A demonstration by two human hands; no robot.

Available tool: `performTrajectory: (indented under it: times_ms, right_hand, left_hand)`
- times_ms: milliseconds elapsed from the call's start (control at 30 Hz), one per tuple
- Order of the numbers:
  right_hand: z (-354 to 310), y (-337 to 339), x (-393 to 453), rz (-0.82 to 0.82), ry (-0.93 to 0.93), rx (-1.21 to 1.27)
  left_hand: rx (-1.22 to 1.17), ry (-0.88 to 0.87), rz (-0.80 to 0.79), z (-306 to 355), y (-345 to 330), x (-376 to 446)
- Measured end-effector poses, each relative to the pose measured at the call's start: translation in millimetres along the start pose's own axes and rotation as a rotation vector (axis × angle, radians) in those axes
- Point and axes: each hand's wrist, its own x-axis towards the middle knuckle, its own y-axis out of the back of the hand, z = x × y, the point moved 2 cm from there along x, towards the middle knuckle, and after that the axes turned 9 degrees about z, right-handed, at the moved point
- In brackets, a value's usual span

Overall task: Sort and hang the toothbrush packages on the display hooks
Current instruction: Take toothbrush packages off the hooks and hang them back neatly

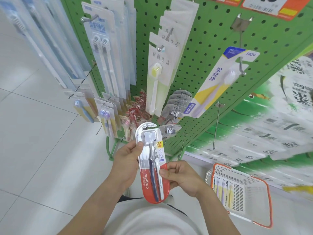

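Observation:
A red and white Colgate toothbrush package with two brushes is held upright in front of the green pegboard. My left hand grips its left edge with the thumb on the front. My right hand pinches its right edge lower down. Its hang hole points up toward the board. A yellow and white FROG package hangs on a hook at the right. Two bare hooks stick out below it. White packages with a yellow brush hang in the middle.
An orange and white basket on the floor at the right holds several more toothbrush packages. Blue and white packages fill the hooks at the left. Small packages hang low. Stacked green and white boxes stand right of the board.

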Motion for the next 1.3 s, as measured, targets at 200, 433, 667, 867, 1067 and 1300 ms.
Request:
performTrajectory:
  times_ms: [200,433,667,867,1067,1300]
  right_hand:
    - [-0.7,-0.4,0.0,-0.013,0.05,0.058]
    - [3.5,1.7,0.0,0.005,0.108,0.128]
    - [3.7,-0.8,-0.5,0.052,0.101,0.153]
    - [7.5,-2.0,-4.1,0.059,0.082,0.152]
    - [15.0,-7.4,-7.1,0.154,0.114,0.124]
    - [13.5,-48.6,-15.9,0.301,0.307,-0.111]
  left_hand:
    - [0.005,-0.002,0.039,-0.7,0.5,0.4]
    - [0.108,-0.033,0.058,-0.1,0.5,-1.4]
    - [0.456,0.054,-0.087,-3.1,9.6,-7.4]
    - [0.467,0.092,-0.058,-8.5,14.2,-8.1]
    - [0.643,-0.072,0.121,-11.6,21.5,-10.7]
    - [0.527,-0.037,-0.105,-23.2,20.7,-25.5]
